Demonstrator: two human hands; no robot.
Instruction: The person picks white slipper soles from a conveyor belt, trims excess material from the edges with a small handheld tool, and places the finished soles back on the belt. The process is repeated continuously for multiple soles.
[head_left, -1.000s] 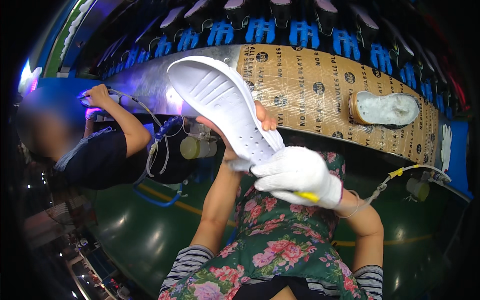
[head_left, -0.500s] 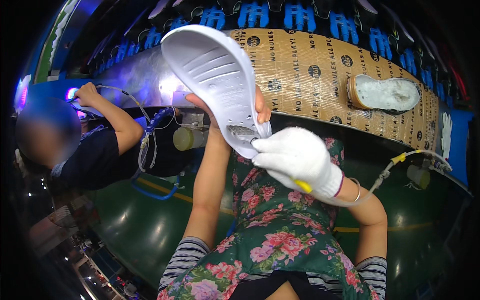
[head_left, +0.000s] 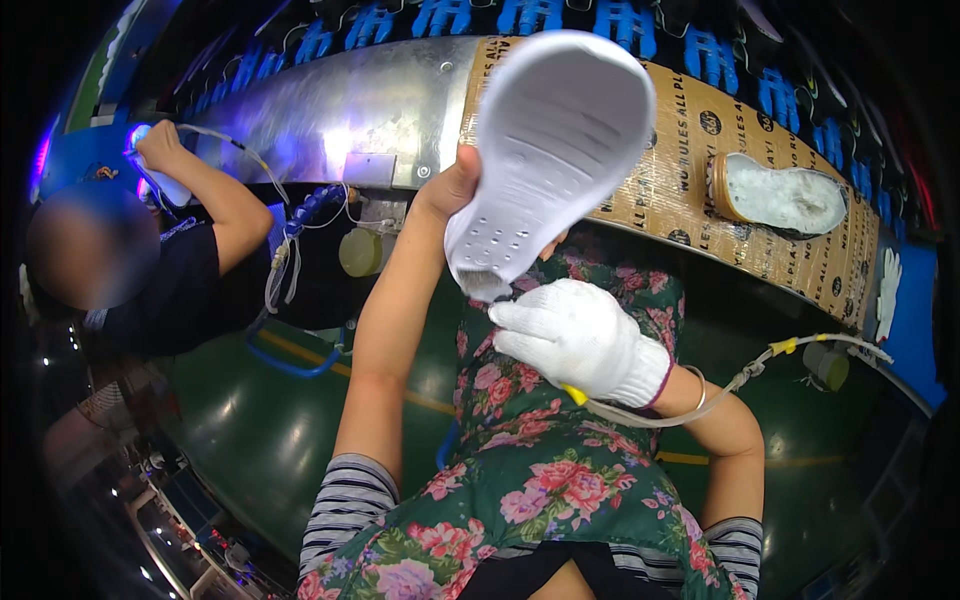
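Note:
My bare left hand [head_left: 455,190] grips a white shoe sole [head_left: 545,160] by its edges, with some fingers hidden behind it. The wide end points up and away; the hollow inner face, with ridges and small holes, is towards me. In a white knit glove, my right hand [head_left: 570,335] is closed round a brush with a clear hose [head_left: 650,418] and a yellow band at its rear. Its grey bristles [head_left: 483,283] lie at the inside of the sole's narrow end. The glove hides most of the handle.
On the cardboard-covered bench [head_left: 690,220] at right lies a shoe [head_left: 785,195], its white-coated underside up. Blue clamps [head_left: 530,15] line the far side. A co-worker [head_left: 190,250] works at left. A cup [head_left: 362,252] hangs under the bench; a white glove [head_left: 888,290] hangs far right.
The sole has swung to the right at its wide end, and its inner face has turned more towards me. My right hand has moved slightly down and left with the brush.

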